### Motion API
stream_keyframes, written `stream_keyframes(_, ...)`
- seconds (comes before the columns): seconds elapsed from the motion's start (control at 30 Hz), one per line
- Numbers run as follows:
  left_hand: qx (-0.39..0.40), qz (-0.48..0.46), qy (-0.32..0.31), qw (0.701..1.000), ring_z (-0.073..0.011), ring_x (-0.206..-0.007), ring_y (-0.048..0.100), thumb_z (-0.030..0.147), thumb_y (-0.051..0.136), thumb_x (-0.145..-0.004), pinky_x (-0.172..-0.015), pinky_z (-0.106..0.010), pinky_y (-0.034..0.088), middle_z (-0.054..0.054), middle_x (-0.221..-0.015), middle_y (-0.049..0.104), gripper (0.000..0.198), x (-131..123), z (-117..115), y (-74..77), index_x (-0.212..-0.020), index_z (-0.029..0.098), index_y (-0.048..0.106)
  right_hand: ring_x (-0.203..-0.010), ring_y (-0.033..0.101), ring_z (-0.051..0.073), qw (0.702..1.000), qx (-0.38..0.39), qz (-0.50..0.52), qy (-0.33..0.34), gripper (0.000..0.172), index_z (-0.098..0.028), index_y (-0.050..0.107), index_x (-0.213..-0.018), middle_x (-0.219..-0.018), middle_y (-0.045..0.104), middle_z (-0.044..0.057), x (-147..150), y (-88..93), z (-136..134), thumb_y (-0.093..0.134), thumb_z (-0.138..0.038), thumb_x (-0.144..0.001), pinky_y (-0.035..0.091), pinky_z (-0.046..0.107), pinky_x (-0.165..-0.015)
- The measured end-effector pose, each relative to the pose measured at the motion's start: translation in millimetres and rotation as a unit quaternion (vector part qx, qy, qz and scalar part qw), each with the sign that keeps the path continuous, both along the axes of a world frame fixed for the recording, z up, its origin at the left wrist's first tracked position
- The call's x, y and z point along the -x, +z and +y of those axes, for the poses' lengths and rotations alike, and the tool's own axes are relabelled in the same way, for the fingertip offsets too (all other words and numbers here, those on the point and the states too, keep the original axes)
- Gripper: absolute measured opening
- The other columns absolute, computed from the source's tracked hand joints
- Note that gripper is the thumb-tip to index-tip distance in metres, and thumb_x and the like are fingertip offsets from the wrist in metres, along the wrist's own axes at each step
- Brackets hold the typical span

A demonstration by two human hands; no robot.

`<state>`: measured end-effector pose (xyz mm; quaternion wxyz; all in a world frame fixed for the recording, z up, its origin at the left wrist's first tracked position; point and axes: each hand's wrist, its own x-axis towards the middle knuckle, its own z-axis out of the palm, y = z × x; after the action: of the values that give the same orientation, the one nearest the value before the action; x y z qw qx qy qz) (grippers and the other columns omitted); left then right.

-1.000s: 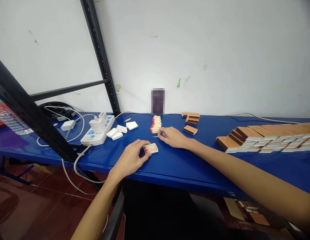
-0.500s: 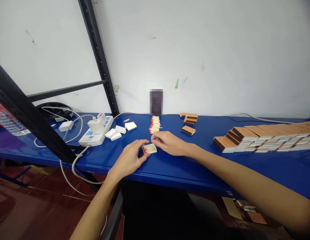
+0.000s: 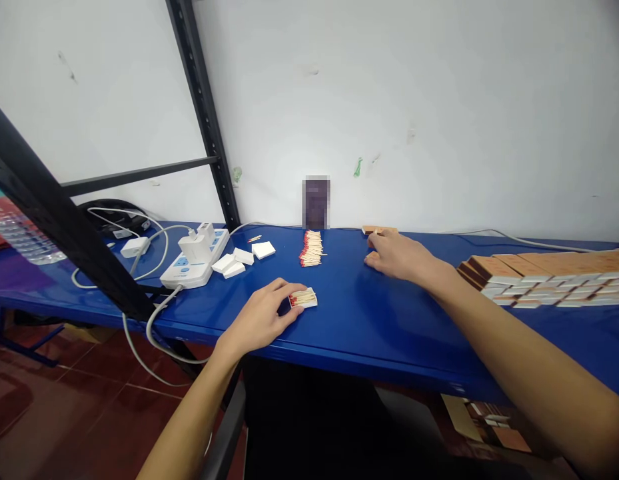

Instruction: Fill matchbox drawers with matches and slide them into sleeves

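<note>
Under the thumb and fingers of my left hand (image 3: 264, 313) is a small white matchbox tray (image 3: 312, 300), lying on the blue table and filled with red-tipped matches (image 3: 303, 297). My right hand (image 3: 399, 257) is stretched out over a few brown matchboxes near the wall, thumb and forefinger apart. It hides most of them; one matchbox (image 3: 372, 230) shows behind the fingers, and whether the fingertips press on any is unclear. Between the hands, farther back, lies a row of loose matches (image 3: 312, 249), red heads to the left.
Several white trays (image 3: 234, 263) lie at the left beside a power strip (image 3: 189, 267) with chargers and cables. A black shelf post (image 3: 204, 113) rises behind it. Long stacks of matchboxes (image 3: 549, 277) stand at the right. A pixelated dark rectangle (image 3: 316, 203) is by the wall.
My right hand has moved away from the filled tray, rightward and back to the small group of matchboxes. My left fingers have closed in on the tray. The view has shifted slightly.
</note>
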<state>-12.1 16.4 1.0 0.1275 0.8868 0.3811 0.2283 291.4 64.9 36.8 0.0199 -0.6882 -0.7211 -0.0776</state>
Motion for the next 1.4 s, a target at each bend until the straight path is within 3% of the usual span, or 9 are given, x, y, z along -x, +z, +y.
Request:
stream_keyframes(0.17, -0.005, 0.057, -0.019, 0.998, -0.0182, -0.092, 0.058, 0.033, 0.042, -0.097, -0.086, -0.032, 0.047, -0.004, -0.109, 0.052, 0.044, 0.5, 0.6, 1.3, -0.141, 0.034, 0.046, -0.094, 0.063, 0.028, 0.998, 0.064, -0.005, 0.007, 0.033, -0.013, 0.048, -0.119, -0.113, 0.060, 0.019, 7.4, -5.7, -0.6, 0.047, -0.025, -0.089, 0.044, 0.033, -0.070)
stream_keyframes(0.53, 0.005, 0.027, -0.019, 0.999, -0.0188, -0.092, 0.058, 0.035, 0.044, -0.096, -0.086, -0.032, 0.047, -0.004, -0.108, 0.055, 0.041, -1.4, -0.7, 2.7, -0.136, 0.030, 0.052, -0.093, 0.062, 0.030, 0.998, 0.040, -0.004, 0.054, 0.040, -0.016, 0.049, -0.124, -0.115, 0.059, 0.018, 14.1, -0.9, -9.6, 0.051, -0.029, -0.086, 0.045, 0.038, -0.074)
stream_keyframes(0.63, 0.002, 0.006, -0.002, 1.000, -0.0183, -0.088, 0.058, 0.033, 0.048, -0.095, -0.082, -0.031, 0.047, -0.004, -0.104, 0.057, 0.043, -2.4, -0.2, 2.0, -0.138, 0.029, 0.050, -0.088, 0.061, 0.024, 0.981, 0.058, 0.085, 0.165, 0.042, -0.019, 0.052, -0.120, -0.108, 0.062, 0.012, 17.7, -1.0, -11.9, 0.058, -0.026, -0.080, 0.044, 0.031, -0.070)
stream_keyframes(0.73, -0.005, 0.001, 0.020, 1.000, -0.0180, -0.084, 0.056, 0.032, 0.051, -0.094, -0.080, -0.031, 0.046, -0.003, -0.101, 0.058, 0.045, -2.8, 0.4, 1.3, -0.138, 0.028, 0.048, -0.080, 0.059, 0.019, 0.933, 0.112, 0.175, 0.295, 0.045, -0.022, 0.054, -0.118, -0.101, 0.062, 0.006, 34.2, 1.4, -22.2, 0.065, -0.030, -0.075, 0.044, 0.027, -0.065)
stream_keyframes(0.87, -0.003, 0.007, 0.027, 1.000, -0.0180, -0.081, 0.054, 0.033, 0.051, -0.094, -0.077, -0.030, 0.045, -0.003, -0.096, 0.059, 0.045, -2.2, 1.1, 0.1, -0.138, 0.025, 0.048, -0.084, 0.057, 0.018, 0.892, 0.139, 0.220, 0.370, 0.044, -0.021, 0.054, -0.116, -0.099, 0.061, 0.004, 58.3, 0.4, -33.5, 0.066, -0.026, -0.074, 0.045, 0.027, -0.070)
stream_keyframes(1.1, -0.001, -0.024, -0.006, 1.000, -0.0146, -0.073, 0.053, 0.029, 0.054, -0.092, -0.072, -0.029, 0.045, -0.002, -0.094, 0.060, 0.040, -1.7, 2.0, 0.3, -0.132, 0.025, 0.053, -0.093, 0.057, 0.020, 0.887, 0.074, 0.268, 0.370, 0.035, -0.021, 0.057, -0.110, -0.104, 0.064, 0.005, 62.9, -11.2, -27.2, 0.068, -0.025, -0.077, 0.043, 0.036, -0.087)
stream_keyframes(1.4, 0.010, -0.044, -0.022, 0.999, -0.0180, -0.088, 0.058, 0.026, 0.056, -0.091, -0.081, -0.031, 0.048, -0.005, -0.106, 0.063, 0.037, -0.4, 2.7, 1.6, -0.129, 0.026, 0.057, -0.093, 0.058, 0.017, 0.851, 0.130, 0.327, 0.389, 0.034, -0.021, 0.060, -0.109, -0.110, 0.065, 0.004, 55.7, -7.2, -23.5, 0.070, -0.028, -0.078, 0.046, 0.028, -0.077)
